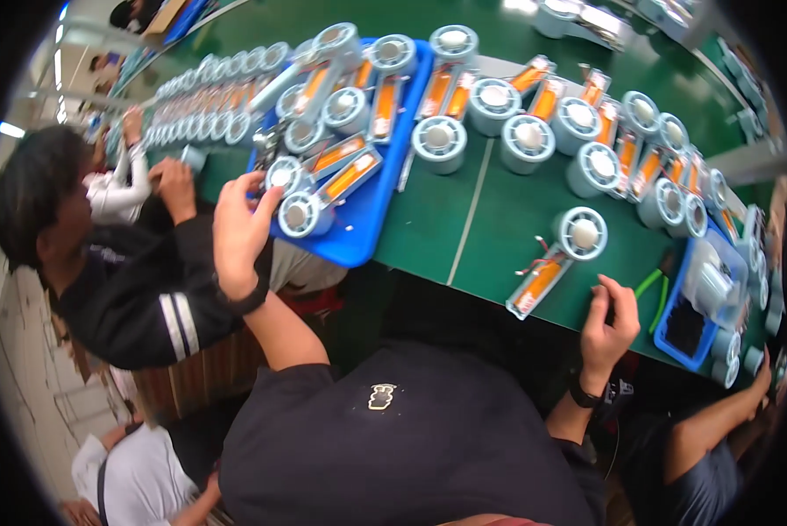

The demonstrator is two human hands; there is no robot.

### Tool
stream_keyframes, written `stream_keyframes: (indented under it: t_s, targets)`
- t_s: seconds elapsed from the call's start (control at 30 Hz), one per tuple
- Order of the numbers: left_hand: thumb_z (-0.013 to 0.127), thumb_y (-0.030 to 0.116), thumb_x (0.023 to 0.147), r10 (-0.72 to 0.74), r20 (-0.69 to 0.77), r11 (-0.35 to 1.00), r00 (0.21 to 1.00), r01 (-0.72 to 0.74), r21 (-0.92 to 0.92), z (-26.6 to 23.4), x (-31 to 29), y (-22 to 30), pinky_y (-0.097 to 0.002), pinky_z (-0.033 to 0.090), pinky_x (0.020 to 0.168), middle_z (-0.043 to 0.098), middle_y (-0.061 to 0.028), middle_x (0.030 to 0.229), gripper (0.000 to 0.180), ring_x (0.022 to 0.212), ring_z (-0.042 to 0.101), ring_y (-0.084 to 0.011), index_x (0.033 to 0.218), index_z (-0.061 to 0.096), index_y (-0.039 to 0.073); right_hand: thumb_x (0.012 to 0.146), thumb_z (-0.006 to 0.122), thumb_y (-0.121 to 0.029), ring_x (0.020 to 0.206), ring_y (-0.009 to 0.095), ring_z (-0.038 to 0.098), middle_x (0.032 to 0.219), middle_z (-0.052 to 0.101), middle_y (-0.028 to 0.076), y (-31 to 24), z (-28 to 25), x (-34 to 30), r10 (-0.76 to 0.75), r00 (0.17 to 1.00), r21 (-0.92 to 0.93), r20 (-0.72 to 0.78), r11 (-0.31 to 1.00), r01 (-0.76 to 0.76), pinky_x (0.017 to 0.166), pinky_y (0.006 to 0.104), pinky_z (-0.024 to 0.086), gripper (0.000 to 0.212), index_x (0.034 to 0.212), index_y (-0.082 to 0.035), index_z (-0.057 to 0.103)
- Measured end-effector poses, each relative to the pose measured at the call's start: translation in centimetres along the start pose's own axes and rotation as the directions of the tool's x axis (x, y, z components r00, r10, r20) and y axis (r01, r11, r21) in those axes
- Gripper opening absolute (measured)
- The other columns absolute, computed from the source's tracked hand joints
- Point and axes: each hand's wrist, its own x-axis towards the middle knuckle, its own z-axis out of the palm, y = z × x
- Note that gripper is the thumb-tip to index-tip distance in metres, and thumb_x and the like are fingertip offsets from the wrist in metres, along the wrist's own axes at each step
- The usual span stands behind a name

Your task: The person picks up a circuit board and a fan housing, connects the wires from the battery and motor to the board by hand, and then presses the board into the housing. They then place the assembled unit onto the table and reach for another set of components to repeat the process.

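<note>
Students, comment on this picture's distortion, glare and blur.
Head view: fisheye distortion bows the green table toward blackened corners; a ceiling light at far left is blown out white; the distant row of pale-blue units looks soft, while the single unit near the right hand is clearer.

I see pale tiled floor (30,320) beyond the left edge of the green worktop (420,230), bright strip lights (10,130) above.

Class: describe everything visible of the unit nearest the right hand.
The unit has a pale blue, plastic-looking head, round and slotted, with a whitish centre. Its handle holds an orange strip, red wires beside it. It lies on the green table, handle toward the near edge, the right hand close but apparently not touching.
</note>
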Motion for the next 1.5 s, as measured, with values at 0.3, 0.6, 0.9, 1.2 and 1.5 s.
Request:
stream_keyframes:
  t_s: [0.3,0.6,0.9,1.2,1.5]
  targets:
    - [0.075,0.022,0.096,0.079,0.048,0.993,0.996,-0.075,-0.09,2.3,6.8,-7.6,-0.0285,0.055,0.076,0.074,-0.0087,0.105,0.031,0.087,0.068,-0.013,0.116,0.071,-0.002,0.099,0.061,0.003,0.081,0.016,0.065,0.09,0.066,0.009,0.4,0.7,0.0,-0.018,1.0,-0.039,-0.01,0.999,0.018,0.073,0.027,0.051,0.014,0.11,0.004,0.07]
    - [0.083,0.013,0.086,-0.094,-0.235,0.811,0.967,-0.063,-0.582,-2.3,3.7,0.5,-0.0286,0.054,0.081,0.076,-0.0119,0.105,0.037,0.091,0.07,-0.0135,0.116,0.072,-0.006,0.098,0.061,0.003,0.08,0.017,0.065,0.089,0.065,0.01,-0.2,0.2,-0.3,0.022,0.999,-0.087,-0.032,0.996,-0.025,0.074,0.0276,0.051,0.014,0.109,0.004,0.07]
    - [0.079,-0.009,0.077,0.65,0.004,0.487,0.76,-0.413,-0.77,7.9,-7.5,15.4,-0.0354,0.056,0.084,0.07,-0.0179,0.099,0.032,0.095,0.071,-0.0297,0.106,0.066,-0.004,0.094,0.063,0.004,0.077,0.018,0.064,0.089,0.067,0.011,-0.8,-0.2,0.6,0.032,0.999,0.005,0.02,0.999,-0.032,0.073,0.029,0.051,0.015,0.107,0.003,0.07]
    - [0.064,-0.005,0.091,0.603,0.251,0.756,0.757,-0.441,-0.484,10.0,-9.0,18.0,-0.0324,0.052,0.069,0.06,-0.0118,0.099,0.027,0.081,0.067,-0.0225,0.118,0.066,-0.001,0.079,0.076,0.008,0.077,0.019,0.065,0.095,0.069,0.011,-6.5,3.0,3.3,-0.267,0.946,0.238,0.184,0.946,0.22,0.067,0.028,0.052,0.033,0.111,0.002,0.07]
    - [0.058,0.005,0.103,0.624,0.316,0.497,0.715,-0.051,-0.866,9.8,-9.9,20.4,-0.0243,0.049,0.067,0.058,-0.0087,0.112,0.027,0.081,0.062,-0.0108,0.129,0.066,0.001,0.092,0.074,0.005,0.084,0.011,0.067,0.098,0.071,0.007,-5.5,4.3,2.9,0.216,0.951,0.762,0.22,0.571,-0.306,0.071,0.025,0.055,0.023,0.113,0.001,0.068]
